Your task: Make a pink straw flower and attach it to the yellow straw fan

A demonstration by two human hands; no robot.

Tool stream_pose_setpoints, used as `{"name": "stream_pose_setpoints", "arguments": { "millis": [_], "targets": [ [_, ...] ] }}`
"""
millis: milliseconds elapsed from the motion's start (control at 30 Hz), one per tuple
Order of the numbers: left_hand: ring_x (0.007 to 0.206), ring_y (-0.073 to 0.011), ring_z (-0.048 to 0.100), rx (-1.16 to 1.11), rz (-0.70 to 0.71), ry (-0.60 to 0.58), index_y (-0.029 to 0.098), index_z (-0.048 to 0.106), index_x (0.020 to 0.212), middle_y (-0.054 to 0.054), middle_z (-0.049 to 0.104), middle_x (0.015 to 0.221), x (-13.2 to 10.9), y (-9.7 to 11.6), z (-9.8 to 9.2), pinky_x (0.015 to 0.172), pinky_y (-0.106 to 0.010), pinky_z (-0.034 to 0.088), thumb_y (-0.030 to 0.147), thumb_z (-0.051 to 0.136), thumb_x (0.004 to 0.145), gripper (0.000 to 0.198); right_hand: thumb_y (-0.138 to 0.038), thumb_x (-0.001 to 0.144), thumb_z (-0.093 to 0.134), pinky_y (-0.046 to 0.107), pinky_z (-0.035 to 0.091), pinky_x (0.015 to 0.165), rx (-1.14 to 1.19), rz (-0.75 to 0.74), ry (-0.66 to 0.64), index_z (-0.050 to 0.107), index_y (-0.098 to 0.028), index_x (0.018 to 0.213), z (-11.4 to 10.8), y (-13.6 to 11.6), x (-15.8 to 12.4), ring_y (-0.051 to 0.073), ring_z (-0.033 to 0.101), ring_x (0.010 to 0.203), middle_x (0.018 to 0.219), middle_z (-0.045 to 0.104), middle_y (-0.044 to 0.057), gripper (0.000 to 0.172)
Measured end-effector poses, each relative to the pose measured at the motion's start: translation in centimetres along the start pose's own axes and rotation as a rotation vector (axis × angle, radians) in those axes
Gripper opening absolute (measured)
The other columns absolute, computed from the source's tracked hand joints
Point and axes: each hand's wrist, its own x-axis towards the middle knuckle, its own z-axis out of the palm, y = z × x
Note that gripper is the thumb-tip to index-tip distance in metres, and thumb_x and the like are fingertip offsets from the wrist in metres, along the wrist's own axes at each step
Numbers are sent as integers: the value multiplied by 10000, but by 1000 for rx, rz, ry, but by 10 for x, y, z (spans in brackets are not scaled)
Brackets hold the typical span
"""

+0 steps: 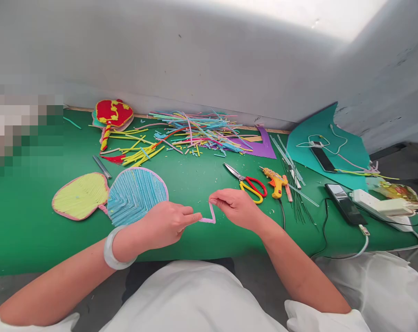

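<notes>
A short pink straw (pixel 210 216), bent into an L, is held just above the green table (pixel 195 184) near its front edge. My left hand (pixel 167 223) pinches its lower end, and my right hand (pixel 236 207) pinches its upper end. A white bangle (pixel 114 253) sits on my left wrist. Just left of my left hand lies a blue fan-shaped straw piece (pixel 136 193) with a pink border.
A yellow fan piece (pixel 80 196) lies further left, a red and yellow one (pixel 112 113) at the back. Several loose coloured straws (pixel 195 131) are heaped behind. Scissors (pixel 248 182), a glue gun (pixel 276 180), clear glue sticks (pixel 291 180), two phones (pixel 343 203) and a power strip (pixel 378 205) lie right.
</notes>
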Motion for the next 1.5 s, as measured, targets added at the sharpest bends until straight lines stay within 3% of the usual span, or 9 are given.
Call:
{"name": "stream_pose_setpoints", "arguments": {
  "millis": [167, 300, 567, 733, 900, 1100, 1300, 1400, 1500],
  "targets": [
    [449, -100, 379, -78, -69, 265, 199, 655, 1081, 52, 485, 571, -3, 1, 0, 439, -253, 217, -10, 365, 850, 425, -362, 947, 474, 226, 375, 565, 455, 258, -100, 609, -202, 798, 33, 9, -5, 110, 464, 568, 589, 519, -45, 256],
    [470, -90, 422, -44, -249, 348, 187, 667, 1019, 40, 553, 614, -1, -3, 5, 450, -235, 251, 37, 403, 890, 330, -345, 983, 383, 220, 348, 547, 424, 287, -30, 573, -209, 863, 58, -11, -20, 107, 449, 523, 554, 501, -56, 262],
    [510, -150, 538, 228, -337, 53, 190, 663, 1047, 8, 592, 646, -2, 2, 2, 449, -289, 237, 11, 424, 796, 391, -156, 976, 361, 252, 260, 533, -289, -83, 169, 555, -185, 800, 50, -40, -30, 120, 417, 530, 578, 521, -19, 264],
    [533, -171, 553, 213, -96, -140, 168, 641, 1063, -10, 589, 684, -5, 4, -5, 444, -305, 281, -7, 453, 722, 427, -117, 946, 396, 249, 268, 553, -413, -188, 102, 591, -185, 838, 16, -35, -17, 125, 479, 579, 625, 589, 1, 234],
    [467, -114, 458, 29, 13, 63, 211, 625, 1112, 35, 516, 604, -14, 1, -8, 433, -287, 215, 5, 417, 807, 422, -233, 955, 425, 215, 337, 575, 52, 57, -50, 554, -211, 784, 7, -15, 3, 108, 461, 577, 633, 536, -32, 216],
    [467, -85, 436, -32, -217, 309, 191, 646, 1044, 42, 532, 595, -20, -4, -3, 454, -241, 257, 35, 387, 891, 340, -334, 990, 351, 220, 355, 521, 380, 273, -44, 517, -219, 856, 58, -15, -8, 107, 421, 480, 520, 442, -76, 243],
    [477, -129, 489, 199, -336, 120, 194, 665, 970, 16, 560, 605, -20, -6, -4, 440, -280, 207, 13, 402, 815, 355, -150, 988, 322, 261, 341, 572, -245, -118, 64, 566, -169, 960, 54, -38, -22, 144, 525, 633, 731, 633, 28, 245],
    [488, -139, 504, 201, -222, 2, 189, 654, 1013, 4, 574, 641, -21, -2, -8, 439, -287, 206, -13, 408, 761, 406, -107, 972, 342, 277, 309, 565, -452, -229, 79, 593, -170, 901, 31, -38, -15, 152, 492, 615, 676, 617, 23, 269],
    [491, -132, 496, 97, -66, 3, 201, 641, 1077, 11, 569, 649, -24, 0, -12, 444, -290, 207, -7, 408, 776, 433, -100, 961, 362, 260, 327, 593, -352, -227, 35, 603, -187, 907, 15, -31, -3, 141, 513, 661, 738, 650, 21, 261]
  ]
}}
